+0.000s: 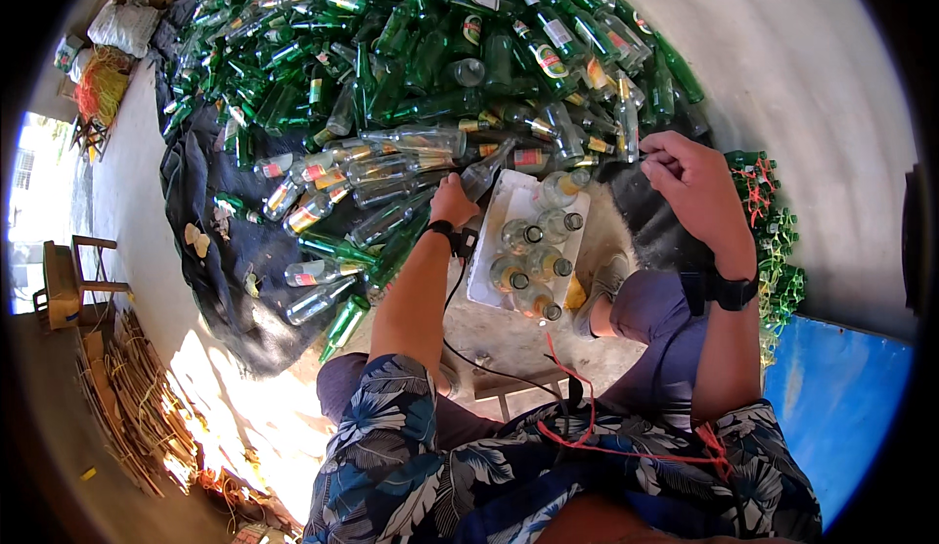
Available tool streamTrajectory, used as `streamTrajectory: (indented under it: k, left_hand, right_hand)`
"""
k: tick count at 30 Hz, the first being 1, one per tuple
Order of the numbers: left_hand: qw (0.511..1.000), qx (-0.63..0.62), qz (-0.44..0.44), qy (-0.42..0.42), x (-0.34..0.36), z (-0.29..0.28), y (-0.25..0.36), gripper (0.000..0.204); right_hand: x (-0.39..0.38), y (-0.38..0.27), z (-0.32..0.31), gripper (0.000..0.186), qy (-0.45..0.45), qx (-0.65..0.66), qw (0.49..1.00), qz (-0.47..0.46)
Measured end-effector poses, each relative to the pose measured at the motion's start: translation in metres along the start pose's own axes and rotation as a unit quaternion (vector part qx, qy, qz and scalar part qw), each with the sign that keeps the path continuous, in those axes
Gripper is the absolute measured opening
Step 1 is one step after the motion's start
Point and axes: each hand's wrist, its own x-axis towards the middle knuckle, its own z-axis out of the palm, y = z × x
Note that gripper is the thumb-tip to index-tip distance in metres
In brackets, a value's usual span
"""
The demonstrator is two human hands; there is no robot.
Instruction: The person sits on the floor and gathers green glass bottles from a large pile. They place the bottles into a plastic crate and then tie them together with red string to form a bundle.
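The left hand (453, 204) is curled around a clear glass bottle (479, 178), which slants just above the top left edge of the white box (508, 192); its smooth, round body narrows to a slim neck pointing up and to the right. The right hand (693, 184) hangs with fingers bent and thumb drawn in, near a clear, slender upper bottle (626, 121) at the heap's edge; whether it touches that glass I cannot tell. Inside the box, pale and straight-walled, boxed bottles (548, 262) stand close together, round-shouldered and see-through, with dark rings at their mouths and yellowish tints low down. Beyond spreads the heap (430, 60) of glossy glass, mostly deep green with some clear, many pieces bearing paper labels in white, red and yellow. Under it lies a creased, dull black sheet (249, 321). To the right are a rough grey wall (782, 65) and a flat, shiny blue panel (831, 397).
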Motion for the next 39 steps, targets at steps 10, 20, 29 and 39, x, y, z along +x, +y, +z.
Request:
streamTrajectory:
  k: [10, 20, 29, 39]
  left_hand:
    - [0.992, -0.052, 0.078, 0.078, -0.047, -0.135, 0.054, 0.072]
    - [0.948, -0.016, 0.27, 0.167, -0.213, -0.265, 0.18, 0.072]
    - [0.931, 0.002, 0.278, 0.235, -0.217, -0.233, 0.136, 0.059]
    - [0.909, 0.03, 0.266, 0.32, -0.199, -0.215, 0.123, 0.056]
  right_hand:
    - [-0.007, -0.017, 0.005, 0.021, -0.003, 0.031, 0.996, -0.084]
    - [-0.023, -0.056, 0.031, 0.043, -0.087, 0.337, 0.934, -0.075]
    - [-0.024, -0.076, 0.072, 0.03, -0.047, 0.162, 0.978, -0.122]
    - [0.045, -0.033, 0.065, 0.043, 0.017, 0.032, 0.989, -0.141]
